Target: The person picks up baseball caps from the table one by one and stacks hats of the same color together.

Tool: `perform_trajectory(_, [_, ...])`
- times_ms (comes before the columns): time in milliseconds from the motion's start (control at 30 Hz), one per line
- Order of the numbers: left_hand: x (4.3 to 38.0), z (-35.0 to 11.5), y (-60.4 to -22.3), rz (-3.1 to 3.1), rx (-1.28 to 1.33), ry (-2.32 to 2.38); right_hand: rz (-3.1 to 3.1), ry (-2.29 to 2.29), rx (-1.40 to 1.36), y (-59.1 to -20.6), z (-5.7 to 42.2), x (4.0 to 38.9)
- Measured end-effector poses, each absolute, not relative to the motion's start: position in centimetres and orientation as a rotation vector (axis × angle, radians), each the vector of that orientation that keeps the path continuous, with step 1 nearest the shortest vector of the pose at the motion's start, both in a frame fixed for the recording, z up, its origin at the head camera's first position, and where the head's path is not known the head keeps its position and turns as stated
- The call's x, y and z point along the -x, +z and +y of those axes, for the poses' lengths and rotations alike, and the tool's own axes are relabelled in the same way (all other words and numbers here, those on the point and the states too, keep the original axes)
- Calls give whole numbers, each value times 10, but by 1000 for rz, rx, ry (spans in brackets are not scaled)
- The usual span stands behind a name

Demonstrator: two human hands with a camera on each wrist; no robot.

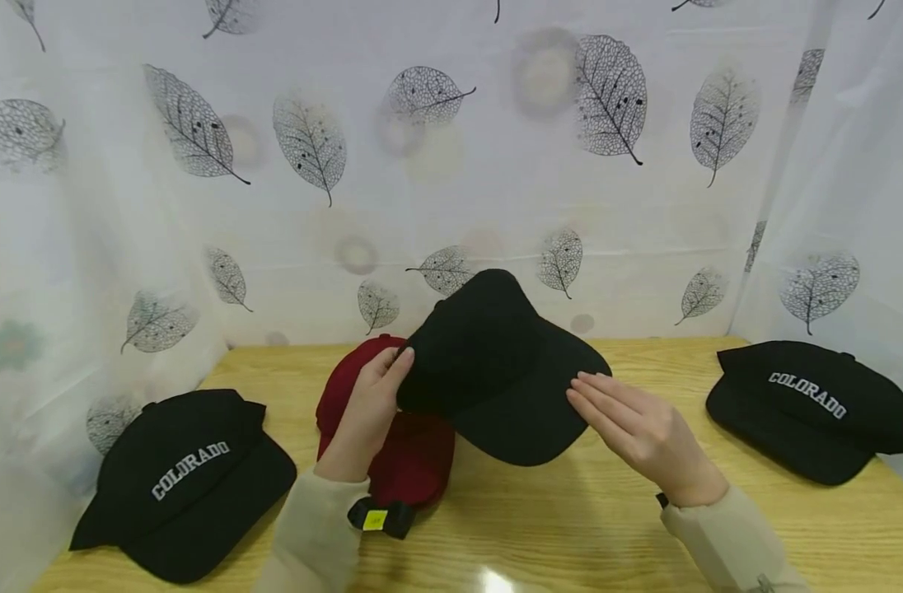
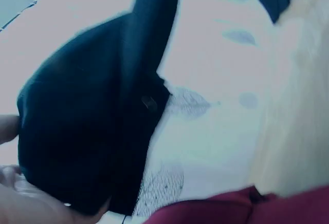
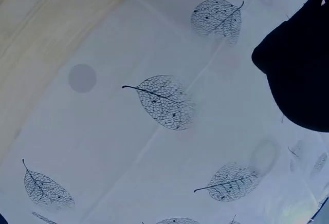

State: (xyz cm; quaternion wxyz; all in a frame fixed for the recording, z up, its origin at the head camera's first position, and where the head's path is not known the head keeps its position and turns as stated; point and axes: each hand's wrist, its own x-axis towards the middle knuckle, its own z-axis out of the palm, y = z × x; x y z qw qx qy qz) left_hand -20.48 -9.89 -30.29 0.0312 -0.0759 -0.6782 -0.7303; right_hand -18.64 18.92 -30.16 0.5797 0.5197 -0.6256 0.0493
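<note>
A black baseball cap (image 1: 488, 362) is held up over the table, its brim angled down to the right. My left hand (image 1: 366, 412) grips its left edge, thumb on the near side. In the left wrist view, the cap (image 2: 87, 116) stands on its side, with fingers (image 2: 31, 203) at its lower edge. My right hand (image 1: 644, 432) lays nearly straight fingers against the brim's right edge; its thumb is hidden. Behind the left hand, a dark red cap (image 1: 414, 461) lies on the table, partly covered. The right wrist view shows part of the black cap (image 3: 298, 64) but not the hand.
Black caps lettered COLORADO lie on the wooden table (image 1: 555, 527): a left cap (image 1: 192, 519) and a right cap (image 1: 815, 420). A white leaf-print curtain (image 1: 481, 198) hangs behind the table and along both sides.
</note>
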Motion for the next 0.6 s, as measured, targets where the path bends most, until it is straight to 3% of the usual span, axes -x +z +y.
perform_trajectory(133, [199,-95,-298,-1929,295,-2296,-1458,122,-1220,-312,192,196])
perform_trajectory(333, [189,-90,-295,-1788,591,-2304,-1586,70,-1245,-330,195,206])
perform_trajectory(600, [184,-86,-297,-1962,833,-2127,-2310,92,-1168,-330,201,200])
